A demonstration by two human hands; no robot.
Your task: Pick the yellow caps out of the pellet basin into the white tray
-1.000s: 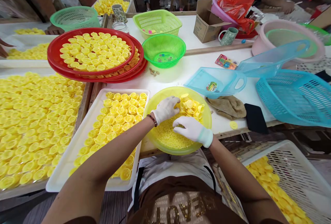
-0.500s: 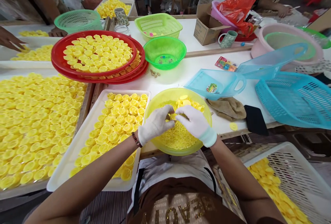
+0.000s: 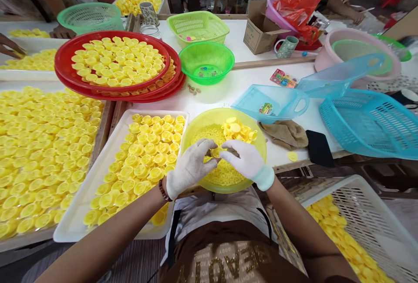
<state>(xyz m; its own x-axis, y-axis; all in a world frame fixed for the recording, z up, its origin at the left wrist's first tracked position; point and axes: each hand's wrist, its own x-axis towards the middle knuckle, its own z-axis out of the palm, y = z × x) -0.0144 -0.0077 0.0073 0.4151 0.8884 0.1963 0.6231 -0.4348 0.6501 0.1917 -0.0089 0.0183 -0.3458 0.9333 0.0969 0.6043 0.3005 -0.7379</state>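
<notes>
My left hand [image 3: 192, 165], in a white glove with bare fingertips showing, pinches a small yellow round plastic piece [image 3: 215, 152] over a translucent yellow bowl [image 3: 188, 137]. My right hand [image 3: 246, 161], also in a white glove, has its thumb and fingers closed at the other side of that piece, which they partly hide. Small yellow pellets [image 3: 225, 177] fill the bowl's bottom. Loose yellow plastic pieces [image 3: 238, 130] are heaped at its far right side. Left of the bowl, a white tray [image 3: 70, 226] carries many round yellow cup-like pieces [image 3: 140, 170].
Stacked red trays [image 3: 62, 67] of yellow pieces stand behind left. A green bowl [image 3: 207, 63], blue scoop [image 3: 277, 100], blue basket [image 3: 375, 122] and brown cloth [image 3: 285, 134] lie beyond. A white crate [image 3: 365, 213] is low right. Another person's hand [image 3: 9, 45] reaches in far left.
My hands have drawn slightly left and lower in view, still together over the bowl. More of the heaped pieces shows behind them. The whole view has shifted a little.
</notes>
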